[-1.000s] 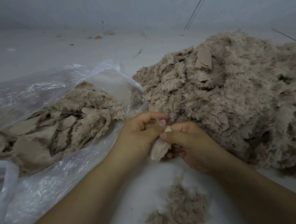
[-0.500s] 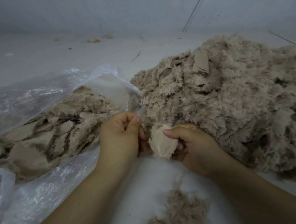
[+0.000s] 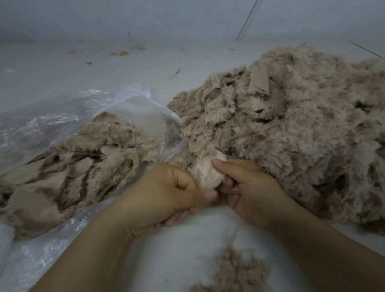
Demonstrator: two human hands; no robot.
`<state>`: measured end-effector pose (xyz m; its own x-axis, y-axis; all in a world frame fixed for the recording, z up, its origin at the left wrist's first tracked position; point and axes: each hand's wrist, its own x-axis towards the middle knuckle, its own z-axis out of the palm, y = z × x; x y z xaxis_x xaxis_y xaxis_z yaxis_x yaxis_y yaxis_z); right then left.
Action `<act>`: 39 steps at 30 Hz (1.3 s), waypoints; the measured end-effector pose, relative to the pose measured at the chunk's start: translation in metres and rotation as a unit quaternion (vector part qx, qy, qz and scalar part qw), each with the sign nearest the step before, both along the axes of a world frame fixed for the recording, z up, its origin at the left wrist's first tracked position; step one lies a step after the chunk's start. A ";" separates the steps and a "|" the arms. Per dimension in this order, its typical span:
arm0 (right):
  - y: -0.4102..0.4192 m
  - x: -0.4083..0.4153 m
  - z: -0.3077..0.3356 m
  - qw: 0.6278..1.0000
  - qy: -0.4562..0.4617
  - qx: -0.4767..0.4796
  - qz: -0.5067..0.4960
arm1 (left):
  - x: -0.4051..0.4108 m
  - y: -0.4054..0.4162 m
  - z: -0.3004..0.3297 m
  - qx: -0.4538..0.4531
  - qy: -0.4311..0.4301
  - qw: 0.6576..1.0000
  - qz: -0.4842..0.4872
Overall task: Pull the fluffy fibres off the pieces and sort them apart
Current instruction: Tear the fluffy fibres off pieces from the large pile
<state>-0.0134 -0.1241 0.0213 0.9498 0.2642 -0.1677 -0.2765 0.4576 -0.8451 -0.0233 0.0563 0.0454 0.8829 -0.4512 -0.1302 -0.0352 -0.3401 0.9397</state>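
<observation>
Meanwhile, both hands are gripping one fabric piece (image 3: 206, 172) beside the fluffy pile (image 3: 307, 130): left hand (image 3: 161, 196) pinching its lower edge, right hand (image 3: 246, 187) thumbing its top. Pulled fibres (image 3: 229, 285) are lying below; no writing is showing on the bag (image 3: 37, 127).

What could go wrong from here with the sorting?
1. The loose fibre clump lies bare on the floor, near the big fluffy pile; it could drift back in and mix.
2. Both hands, left hand and right hand, pinch one small fabric piece; it might tear or slip.
3. The plastic bag mouth sags, so tossed pieces may miss.
</observation>
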 end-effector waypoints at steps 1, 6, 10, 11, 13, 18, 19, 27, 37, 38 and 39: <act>0.000 0.000 0.001 1.000 0.005 0.005 0.000 | 0.001 -0.001 0.000 -0.002 -0.005 0.999 0.047; 0.000 -0.004 0.002 0.999 -0.012 0.005 0.029 | -0.003 -0.018 -0.004 -0.043 0.015 0.990 0.133; -0.001 -0.003 0.004 0.997 -0.046 -0.008 0.054 | -0.004 -0.024 -0.006 -0.135 0.015 0.986 0.095; 0.000 -0.002 0.004 0.998 -0.038 -0.002 0.044 | -0.002 -0.022 -0.005 -0.203 -0.002 0.968 0.149; 0.000 0.002 0.000 0.999 -0.027 -0.015 0.028 | 0.004 -0.013 0.001 -0.344 -0.052 0.900 0.263; 0.001 0.003 -0.001 0.999 -0.014 -0.025 0.024 | 0.017 -0.006 -0.009 -0.204 -0.128 0.909 0.341; 0.002 0.002 -0.001 0.999 -0.012 -0.021 0.025 | 0.016 -0.008 -0.015 -0.016 -0.192 0.928 0.318; 0.001 0.002 -0.002 0.999 -0.020 -0.042 0.026 | 0.009 -0.020 -0.024 0.307 -0.297 0.890 0.160; 0.001 0.002 0.001 0.998 -0.020 -0.055 0.034 | 0.002 -0.034 -0.019 -0.131 -0.186 0.946 0.231; 0.001 0.002 0.000 0.998 -0.017 -0.050 0.030 | 0.002 -0.034 -0.019 -0.139 -0.186 0.944 0.237; 0.002 0.001 0.000 0.999 -0.016 -0.043 0.029 | 0.003 -0.033 -0.019 -0.153 -0.182 0.940 0.244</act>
